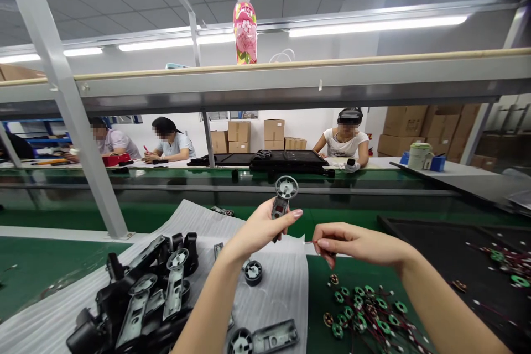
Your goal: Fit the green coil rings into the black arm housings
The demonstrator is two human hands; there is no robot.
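Gap between left hand (259, 228) gripping black housing (281, 202) and right hand (357, 243) pinching wire (309, 242), above foam sheet (282, 293).

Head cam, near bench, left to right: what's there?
Green bench mat → pile of black plastic housings → left hand gripping a housing → right hand → black tray

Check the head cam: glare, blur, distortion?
Head view: wide-angle bowing of the steel upright and shelf rail toward the edges; ceiling lights glare; left hand, its black wheeled part, right hand and its thin wire sharp; top-right corner dark.
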